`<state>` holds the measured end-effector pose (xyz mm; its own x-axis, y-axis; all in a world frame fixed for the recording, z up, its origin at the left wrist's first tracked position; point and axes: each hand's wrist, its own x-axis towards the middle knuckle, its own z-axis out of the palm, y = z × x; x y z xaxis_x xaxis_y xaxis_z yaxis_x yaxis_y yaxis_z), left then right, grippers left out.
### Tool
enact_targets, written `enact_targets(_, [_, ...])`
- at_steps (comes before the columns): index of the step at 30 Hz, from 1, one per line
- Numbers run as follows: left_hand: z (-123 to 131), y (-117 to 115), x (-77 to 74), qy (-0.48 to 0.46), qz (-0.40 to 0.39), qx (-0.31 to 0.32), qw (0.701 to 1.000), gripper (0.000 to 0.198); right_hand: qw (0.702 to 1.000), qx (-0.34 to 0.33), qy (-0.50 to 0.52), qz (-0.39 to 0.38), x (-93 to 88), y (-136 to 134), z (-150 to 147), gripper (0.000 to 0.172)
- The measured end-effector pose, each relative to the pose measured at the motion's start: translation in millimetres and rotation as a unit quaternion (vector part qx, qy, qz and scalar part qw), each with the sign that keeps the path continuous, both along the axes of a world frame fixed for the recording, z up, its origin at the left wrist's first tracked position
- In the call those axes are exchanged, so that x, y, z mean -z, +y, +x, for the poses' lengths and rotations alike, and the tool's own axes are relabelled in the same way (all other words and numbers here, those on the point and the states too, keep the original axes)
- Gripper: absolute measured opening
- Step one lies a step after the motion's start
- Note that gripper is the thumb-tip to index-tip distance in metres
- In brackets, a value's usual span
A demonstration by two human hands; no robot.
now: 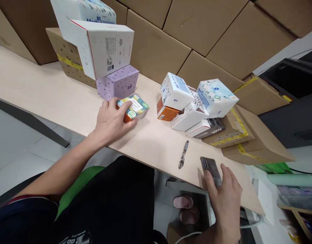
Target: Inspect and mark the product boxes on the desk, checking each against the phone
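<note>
My left hand (111,118) is closed around a small carton (136,106), coloured blue, green, yellow and orange, just above or on the table; which of the two I cannot tell. The carton is slightly blurred. Beside it stands a lilac spotted box (119,82). Over at the right, my right hand (225,196) has thumb and fingers spread on either side of a dark smartphone (211,168), which lies back side up. The thumb reaches the phone's left edge; whether it touches I cannot tell. A clear-barrelled pen (183,154) lies left of the phone.
On the pale table (148,149), a white box (111,47) rests on the lilac one. Tissue packs (175,89) top an orange box (167,112) and other cartons. Brown cardboard boxes (156,47) line the back. Pink slippers (183,202) are below the front edge.
</note>
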<state>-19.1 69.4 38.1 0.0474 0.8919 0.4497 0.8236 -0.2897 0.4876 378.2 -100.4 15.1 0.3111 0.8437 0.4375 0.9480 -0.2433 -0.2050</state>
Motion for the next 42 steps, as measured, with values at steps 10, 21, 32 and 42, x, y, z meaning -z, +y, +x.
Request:
enact_targets(10, [15, 56, -25.3, 0.133, 0.013, 0.01, 0.991, 0.058, 0.977, -0.19, -0.002, 0.1, 11.7, 24, -63, 0.04])
enact_targets(21, [92, 108, -67.4, -0.238, -0.179, 0.186, 0.936, 0.088, 0.959, -0.169, 0.077, 0.216, 32.9, 42, -78, 0.02])
enact_targets(32, [106, 107, -74.2, -0.451, -0.263, 0.161, 0.838, 0.066, 0.949, -0.199, 0.077, 0.231, 31.1, 42, -80, 0.018])
enact_targets(42, [19, 2, -59.4, -0.396, -0.306, 0.247, 0.83, 0.033, 0.94, -0.181, 0.119, 0.264, 31.0, 41, -89, 0.015])
